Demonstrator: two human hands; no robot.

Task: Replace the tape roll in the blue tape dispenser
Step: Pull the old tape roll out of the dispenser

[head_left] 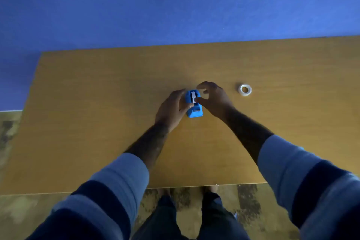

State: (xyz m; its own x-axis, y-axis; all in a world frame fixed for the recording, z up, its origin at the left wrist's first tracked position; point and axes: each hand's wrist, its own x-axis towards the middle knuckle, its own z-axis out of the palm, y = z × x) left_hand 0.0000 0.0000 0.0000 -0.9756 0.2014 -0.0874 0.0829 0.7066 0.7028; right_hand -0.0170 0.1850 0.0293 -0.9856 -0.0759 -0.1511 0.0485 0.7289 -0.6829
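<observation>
The blue tape dispenser (194,105) is seen standing near the middle of the wooden table (97,122), gripped along its left side by the left hand (172,109), whose fingers are curled around the body. The right hand (213,99) is held at the dispenser's top, thumb and forefinger narrowed toward the white roll (193,97) seated inside. A spare tape roll (245,89) is lying flat well to the right

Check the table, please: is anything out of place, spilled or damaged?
Nothing stands out. The dispenser stands upright between the left hand and right hand; the spare roll lies flat to its right.
</observation>
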